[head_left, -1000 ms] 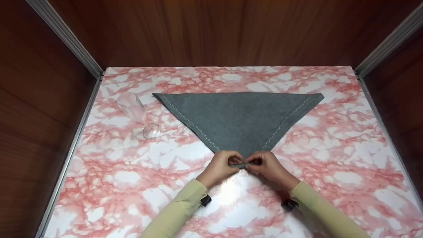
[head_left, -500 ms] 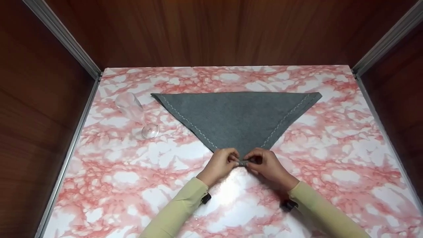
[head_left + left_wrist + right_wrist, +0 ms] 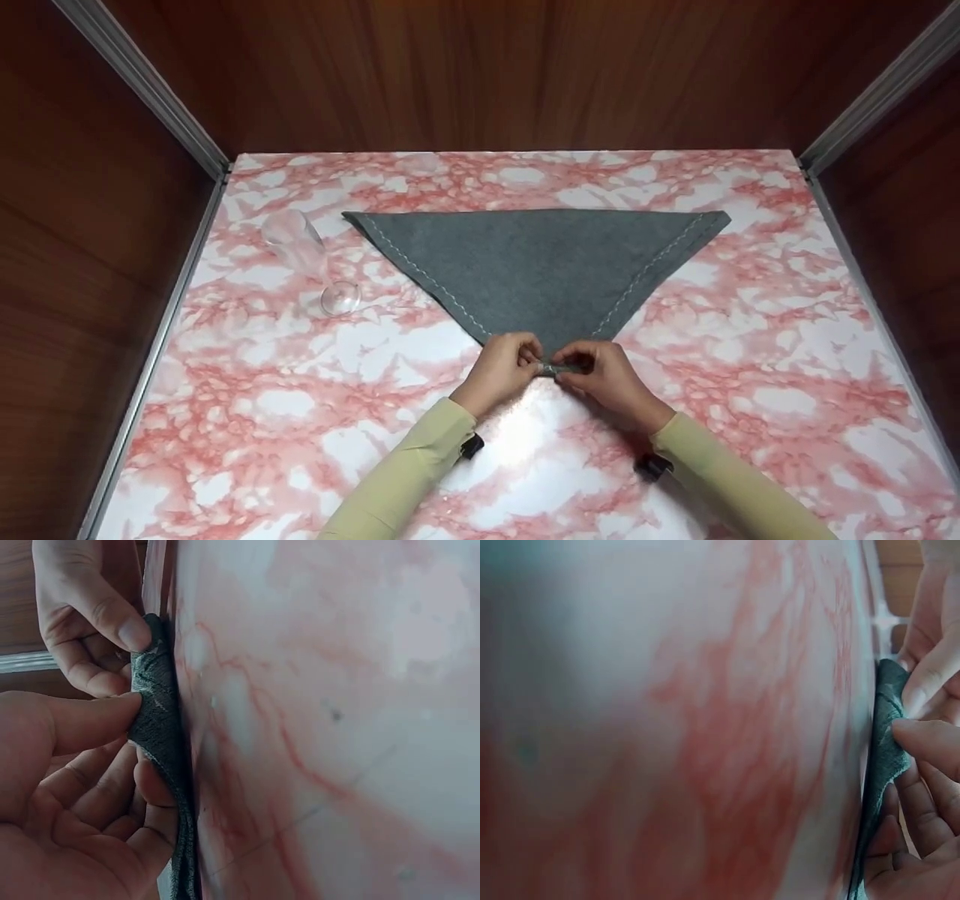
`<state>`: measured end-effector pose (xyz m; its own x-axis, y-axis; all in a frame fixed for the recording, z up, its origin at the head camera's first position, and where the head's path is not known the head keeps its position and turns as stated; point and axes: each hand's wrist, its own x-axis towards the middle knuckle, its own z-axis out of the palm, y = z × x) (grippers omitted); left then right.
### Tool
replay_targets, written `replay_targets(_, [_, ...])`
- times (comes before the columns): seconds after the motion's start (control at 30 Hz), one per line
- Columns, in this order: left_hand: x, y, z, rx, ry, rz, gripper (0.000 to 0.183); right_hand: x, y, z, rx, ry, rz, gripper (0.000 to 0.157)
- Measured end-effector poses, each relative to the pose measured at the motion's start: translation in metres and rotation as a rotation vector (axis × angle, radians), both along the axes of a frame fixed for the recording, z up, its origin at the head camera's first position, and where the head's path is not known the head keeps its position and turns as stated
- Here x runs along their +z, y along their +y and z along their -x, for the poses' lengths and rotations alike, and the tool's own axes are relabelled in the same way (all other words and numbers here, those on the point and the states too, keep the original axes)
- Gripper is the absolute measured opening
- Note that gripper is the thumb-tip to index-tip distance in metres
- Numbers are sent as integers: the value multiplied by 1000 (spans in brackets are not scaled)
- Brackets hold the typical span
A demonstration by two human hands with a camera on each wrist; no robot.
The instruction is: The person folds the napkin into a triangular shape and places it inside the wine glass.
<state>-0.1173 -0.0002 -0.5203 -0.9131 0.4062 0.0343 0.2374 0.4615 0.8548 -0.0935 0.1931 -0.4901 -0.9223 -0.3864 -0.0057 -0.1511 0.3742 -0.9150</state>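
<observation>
Since one second ago, your left hand (image 3: 499, 373) has moved slightly forward, and the hollow between its thumb and fingers became narrower; your right hand (image 3: 615, 378) is almost at the same place. From the head view, both hands pinch the near corner of the grey cloth (image 3: 544, 277), which lies as a triangle on the counter (image 3: 281, 405) and spreads away in front of your fingers. Pale stitching runs along its two slanted sides. To the left of your fingers and farther forward, well apart from them, a clear stemmed glass (image 3: 296, 244) lies on its side. Nearer to you than the fingers are light green sleeves (image 3: 409, 465), with a black device (image 3: 472, 447) at each cuff.

From the left wrist view, your left thumb is clamped on the rolled edge (image 3: 155, 709) of the cloth, with other fingers curled under it; the right thumb presses the same edge just beside.

From the right wrist view, your right thumb and fingers also pinch this roll, next to the left fingers.
</observation>
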Motion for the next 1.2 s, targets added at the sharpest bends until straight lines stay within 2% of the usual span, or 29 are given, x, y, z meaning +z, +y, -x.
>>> replay_targets(0.13, [-2,-1,0,12,53,-20,14,-8,1,4,-12,18,-3,15])
replay_targets(0.3, [-2,0,0,-43,110,-36,17,-28,7,13,-11,-10,-13,12])
replay_targets(0.37, [-1,0,0,-65,125,-19,17,-31,9,15,-7,-37,-11,11])
replay_targets(0.5, [-1,-1,1,-95,100,9,17,-32,9,18,-18,-57,-12,10])
replay_targets(0.67, [-3,-2,4,-119,58,24,23,-33,9,17,-33,-32,-7,11])
replay_targets(0.77, [-3,-3,6,-121,47,20,21,-31,8,15,-29,-23,23,14])
replay_targets(0.93, [-3,-6,8,-103,0,-27,24,-10,5,10,12,-73,102,21])
replay_targets(1.03, [-3,-7,9,-91,-15,-39,28,0,3,10,29,-106,97,26])
replay_targets(1.2, [-4,-8,10,-93,-12,-26,29,6,0,10,24,-103,48,35])
